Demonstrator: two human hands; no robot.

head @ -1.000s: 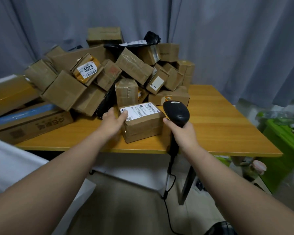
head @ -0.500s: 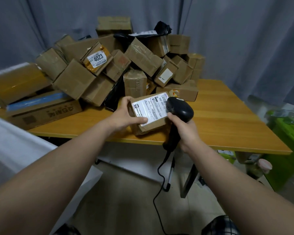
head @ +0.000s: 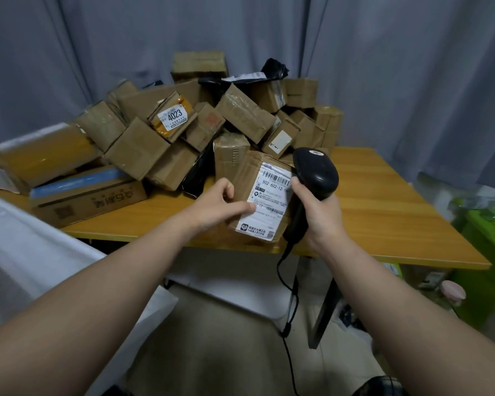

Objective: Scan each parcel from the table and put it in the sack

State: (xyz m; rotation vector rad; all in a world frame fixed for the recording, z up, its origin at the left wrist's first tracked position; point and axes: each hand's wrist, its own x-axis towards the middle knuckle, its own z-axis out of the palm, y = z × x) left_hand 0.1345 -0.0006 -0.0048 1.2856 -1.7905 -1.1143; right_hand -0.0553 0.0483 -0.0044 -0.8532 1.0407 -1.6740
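Note:
My left hand [head: 220,202] grips a small brown cardboard parcel [head: 247,178] by its left side, thumb laid across its white shipping label [head: 269,207]. The parcel is tilted up so the label faces me, above the front edge of the wooden table [head: 389,212]. My right hand [head: 317,212] grips the handle of a black corded barcode scanner [head: 315,171], whose head sits right beside the label's top right corner. A heap of brown parcels [head: 200,124] covers the table's back left. A white sack [head: 23,252] lies at lower left.
A long flat box with blue tape [head: 86,195] lies at the table's left front. One parcel carries a 4023 sticker [head: 173,117]. Grey curtains hang behind. A green bin [head: 486,252] stands right of the table. The scanner cable [head: 290,310] hangs to the floor.
My left hand lifted the parcel off the table and tilted its label up toward me. The scanner in my right hand came close against the label's right edge.

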